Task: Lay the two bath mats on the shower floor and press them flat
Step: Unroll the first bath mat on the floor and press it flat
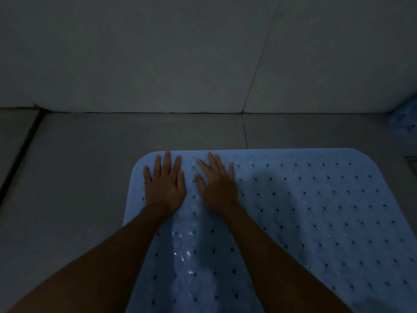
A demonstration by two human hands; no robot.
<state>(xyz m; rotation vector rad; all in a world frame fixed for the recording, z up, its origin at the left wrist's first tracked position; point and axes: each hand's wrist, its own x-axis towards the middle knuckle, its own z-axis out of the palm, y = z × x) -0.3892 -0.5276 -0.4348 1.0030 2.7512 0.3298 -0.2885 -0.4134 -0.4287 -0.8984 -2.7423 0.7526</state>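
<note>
A pale blue bath mat (304,211) with rows of small holes lies on the grey tiled shower floor (79,177), filling the lower right of the dim view. My left hand (165,184) presses flat on its far left corner with straight, spread fingers. My right hand (216,184) lies flat just beside it, fingers straight, also on the mat's far edge. A bit of a second blue mat (406,116) shows at the right edge, against the wall.
A tiled wall (180,53) rises just beyond the mat's far edge. A dark groove (20,154) runs along the floor at the left. A drain grate (411,163) is partly seen at the right edge.
</note>
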